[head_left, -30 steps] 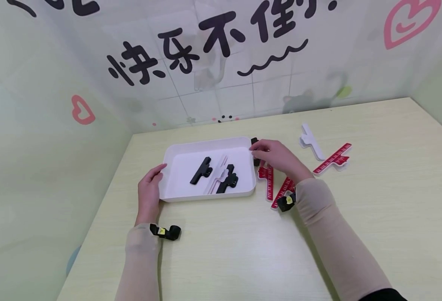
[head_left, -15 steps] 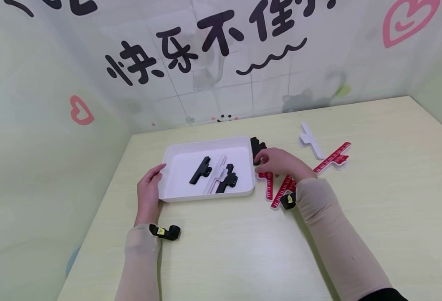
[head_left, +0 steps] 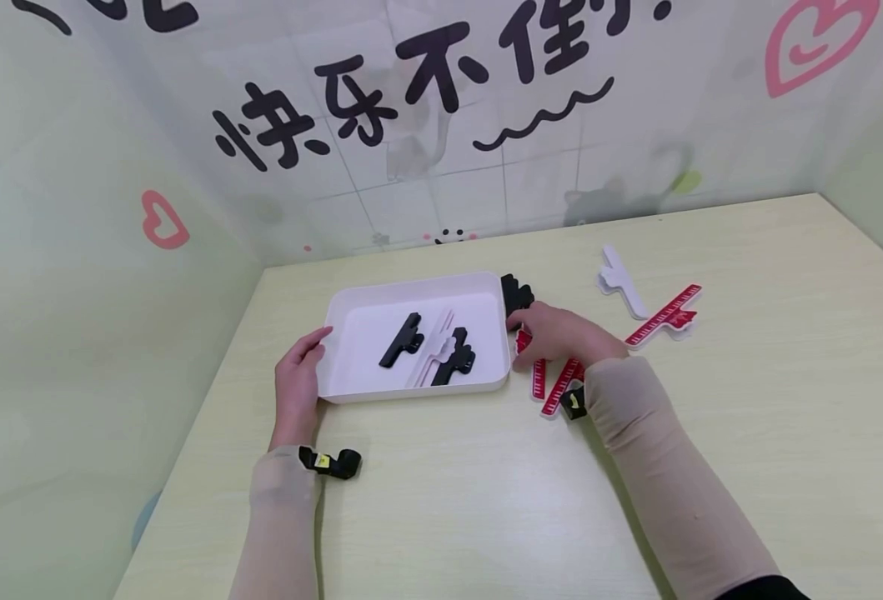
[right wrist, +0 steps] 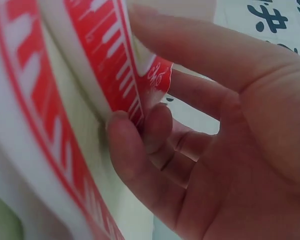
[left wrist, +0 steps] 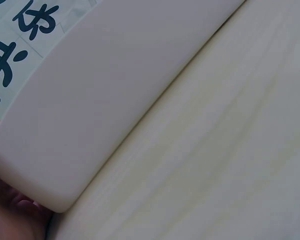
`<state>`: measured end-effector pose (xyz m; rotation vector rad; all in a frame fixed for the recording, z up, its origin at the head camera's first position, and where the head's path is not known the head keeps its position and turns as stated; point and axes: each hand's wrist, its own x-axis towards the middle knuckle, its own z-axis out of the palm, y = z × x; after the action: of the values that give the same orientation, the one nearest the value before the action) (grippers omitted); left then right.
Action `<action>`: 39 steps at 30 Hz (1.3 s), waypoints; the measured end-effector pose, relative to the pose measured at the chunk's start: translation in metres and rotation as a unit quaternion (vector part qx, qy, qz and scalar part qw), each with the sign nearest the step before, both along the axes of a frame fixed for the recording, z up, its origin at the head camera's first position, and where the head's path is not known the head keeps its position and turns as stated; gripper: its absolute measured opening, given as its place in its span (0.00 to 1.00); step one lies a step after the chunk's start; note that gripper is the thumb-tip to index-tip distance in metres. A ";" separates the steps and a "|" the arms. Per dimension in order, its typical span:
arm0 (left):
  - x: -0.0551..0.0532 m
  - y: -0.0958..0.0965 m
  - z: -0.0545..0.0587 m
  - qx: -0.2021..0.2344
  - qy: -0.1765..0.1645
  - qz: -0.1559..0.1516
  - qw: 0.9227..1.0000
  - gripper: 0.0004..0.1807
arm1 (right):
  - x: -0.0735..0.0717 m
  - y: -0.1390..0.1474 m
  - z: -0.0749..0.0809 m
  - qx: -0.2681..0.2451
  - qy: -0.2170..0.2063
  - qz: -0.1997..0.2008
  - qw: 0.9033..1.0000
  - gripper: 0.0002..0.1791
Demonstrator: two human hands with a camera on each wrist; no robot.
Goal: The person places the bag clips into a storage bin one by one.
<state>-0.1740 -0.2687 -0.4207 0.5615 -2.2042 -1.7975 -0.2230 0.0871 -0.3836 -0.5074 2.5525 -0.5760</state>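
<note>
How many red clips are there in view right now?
3: the first red clip is at the right hand; the second red clip lies beside it, partly covered; the third red clip lies near the white clip. The right hand may hide more.

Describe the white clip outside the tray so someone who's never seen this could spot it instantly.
Find the white tray on the pale table. From there, look across to the right, toward the back, where a white clip lies beside a red clip, slightly nearer the wall. It's the only white one outside the tray.
</note>
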 end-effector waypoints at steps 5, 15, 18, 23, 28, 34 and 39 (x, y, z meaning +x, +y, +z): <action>0.000 0.000 -0.001 0.005 -0.001 -0.001 1.000 0.16 | 0.000 0.003 0.003 -0.008 0.004 -0.008 1.000 0.31; 0.000 0.000 -0.001 0.006 -0.005 -0.002 1.000 0.16 | 0.000 0.012 0.009 -0.043 -0.001 -0.031 0.999 0.24; 0.000 0.000 -0.001 0.006 -0.006 -0.002 1.000 0.16 | -0.001 0.015 0.010 -0.053 0.014 -0.042 0.998 0.24; 0.001 0.000 -0.002 0.009 -0.006 -0.003 1.000 0.16 | -0.002 0.018 0.011 -0.068 0.043 -0.059 0.995 0.22; 0.001 0.000 -0.002 0.006 -0.001 -0.005 1.000 0.16 | -0.004 0.018 0.011 -0.085 0.072 -0.080 0.991 0.21; 0.000 0.000 -0.002 0.003 -0.001 -0.007 1.000 0.16 | -0.006 0.021 0.011 -0.116 0.105 -0.107 0.982 0.22; 0.002 0.000 -0.002 0.005 -0.007 -0.005 1.000 0.17 | -0.006 0.021 0.010 -0.140 0.118 -0.117 0.976 0.22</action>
<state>-0.1720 -0.2686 -0.4231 0.5672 -2.2125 -1.8152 -0.2286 0.1079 -0.3733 -0.3909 2.7941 -1.0249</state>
